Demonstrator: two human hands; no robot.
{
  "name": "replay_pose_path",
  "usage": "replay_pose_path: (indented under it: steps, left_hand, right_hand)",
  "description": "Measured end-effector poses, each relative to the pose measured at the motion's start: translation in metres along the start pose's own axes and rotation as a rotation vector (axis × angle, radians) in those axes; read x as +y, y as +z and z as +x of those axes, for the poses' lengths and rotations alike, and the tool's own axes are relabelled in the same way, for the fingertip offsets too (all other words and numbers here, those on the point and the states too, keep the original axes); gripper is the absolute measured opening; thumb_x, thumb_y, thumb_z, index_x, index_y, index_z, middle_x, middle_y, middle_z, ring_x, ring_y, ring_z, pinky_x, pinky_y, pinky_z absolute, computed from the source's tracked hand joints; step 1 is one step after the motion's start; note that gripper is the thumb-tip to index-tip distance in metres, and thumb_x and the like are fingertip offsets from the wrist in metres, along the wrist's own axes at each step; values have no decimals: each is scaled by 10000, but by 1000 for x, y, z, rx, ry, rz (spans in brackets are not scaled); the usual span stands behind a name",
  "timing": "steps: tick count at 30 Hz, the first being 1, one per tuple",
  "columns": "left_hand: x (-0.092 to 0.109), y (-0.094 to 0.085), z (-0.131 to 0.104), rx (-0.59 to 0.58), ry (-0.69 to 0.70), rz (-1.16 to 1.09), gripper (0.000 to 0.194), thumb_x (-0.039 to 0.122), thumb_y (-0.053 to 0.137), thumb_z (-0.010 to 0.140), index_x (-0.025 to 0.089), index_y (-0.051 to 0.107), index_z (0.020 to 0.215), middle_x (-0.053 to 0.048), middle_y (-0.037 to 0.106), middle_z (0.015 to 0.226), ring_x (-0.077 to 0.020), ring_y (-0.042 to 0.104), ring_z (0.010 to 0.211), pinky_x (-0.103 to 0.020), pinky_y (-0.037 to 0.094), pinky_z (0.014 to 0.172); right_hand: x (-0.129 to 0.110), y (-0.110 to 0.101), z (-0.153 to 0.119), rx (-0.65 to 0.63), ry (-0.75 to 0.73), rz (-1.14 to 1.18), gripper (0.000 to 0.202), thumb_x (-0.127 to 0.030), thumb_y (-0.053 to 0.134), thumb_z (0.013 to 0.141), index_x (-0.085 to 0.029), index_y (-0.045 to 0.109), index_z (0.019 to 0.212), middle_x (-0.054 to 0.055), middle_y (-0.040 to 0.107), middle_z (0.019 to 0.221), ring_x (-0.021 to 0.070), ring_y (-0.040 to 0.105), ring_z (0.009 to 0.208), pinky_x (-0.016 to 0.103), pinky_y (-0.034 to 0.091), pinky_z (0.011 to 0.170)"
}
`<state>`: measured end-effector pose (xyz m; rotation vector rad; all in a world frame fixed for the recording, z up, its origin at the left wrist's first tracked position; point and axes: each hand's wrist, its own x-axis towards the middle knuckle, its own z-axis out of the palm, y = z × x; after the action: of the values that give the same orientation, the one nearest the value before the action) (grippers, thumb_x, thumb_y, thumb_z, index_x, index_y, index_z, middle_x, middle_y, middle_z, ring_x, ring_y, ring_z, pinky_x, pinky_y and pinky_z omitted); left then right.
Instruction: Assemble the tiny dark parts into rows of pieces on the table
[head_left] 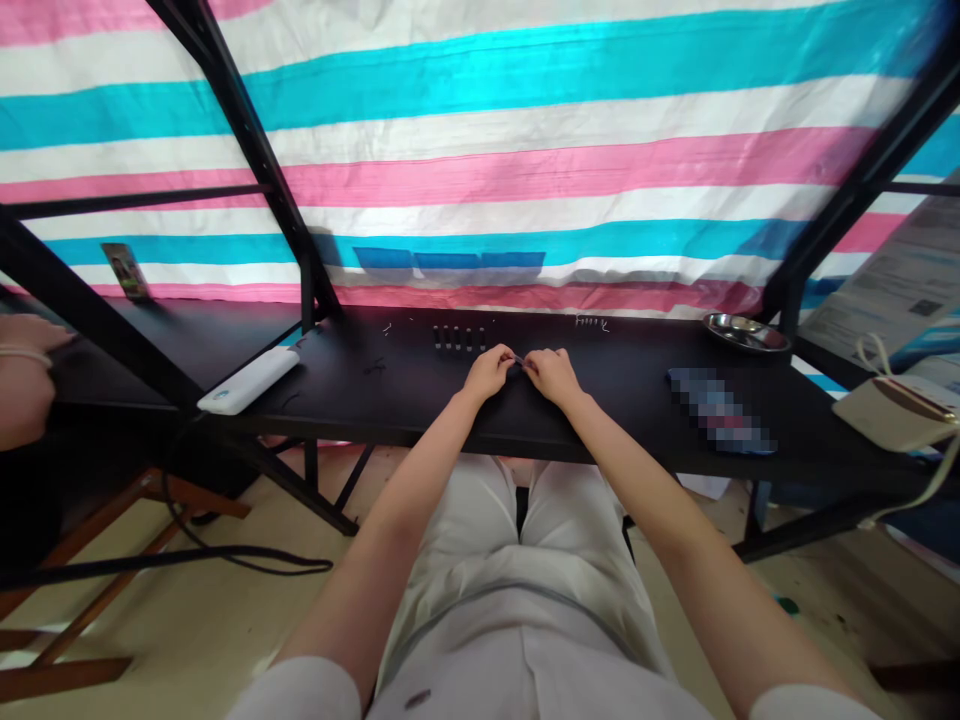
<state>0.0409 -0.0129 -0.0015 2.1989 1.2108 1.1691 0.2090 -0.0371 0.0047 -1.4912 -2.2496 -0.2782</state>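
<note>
Close together over the black table (375, 400), my left hand (490, 371) and my right hand (551, 374) pinch a small dark piece (519, 361) between their fingertips. The piece is too small to make out well. Behind my left hand, several small dark cylinders with pale ends (458, 338) stand in a row. A row of tiny pale bits (591, 321) lies near the table's back edge, beyond my right hand.
A white power strip (251, 380) lies at the left. On the right are a shiny metal dish (746, 333), a blurred blue packet (720, 410) and a beige bag (896, 410). Black frame posts (259, 150) flank the table. Another person's arm (22, 380) shows far left.
</note>
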Motion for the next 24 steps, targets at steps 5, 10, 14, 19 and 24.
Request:
replay_pose_path:
  steps: [5,10,14,19,24]
  left_hand:
    - [3,1,-1,-31,30,-12,91,146,506,820,179,581,860,-22,639,822,-140,588,775,-274,459,769]
    - [5,2,-2,-61,67,-29,101,150,513,816,182,586,878,-16,639,840,-134,591,787,-273,467,790]
    - [6,3,-2,-75,95,-40,104,156,519,810,175,589,884,-17,637,830,-128,585,761,-266,468,758]
    - [10,2,-4,-64,82,-3,174,226,547,810,172,592,969,-23,643,842,-121,572,722,-264,472,735]
    - [10,1,-5,-40,72,58,172,232,525,817,169,602,957,-19,638,811,-114,557,684,-261,471,732]
  right_hand:
    - [0,2,1,-43,-23,44,155,-243,456,901,-169,592,898,66,648,845,186,547,799,292,246,692]
    - [2,2,2,-56,-32,69,142,-274,496,893,-171,594,889,72,647,861,190,550,802,281,277,679]
    - [0,1,2,-71,-40,64,137,-265,497,889,-169,595,894,80,651,882,193,553,828,276,293,687]
    - [5,3,4,-40,23,92,162,-260,472,880,-172,606,866,76,657,865,194,565,829,280,315,704]
    - [39,11,11,53,391,198,171,-298,496,855,-182,622,859,61,674,846,181,586,768,270,365,678]
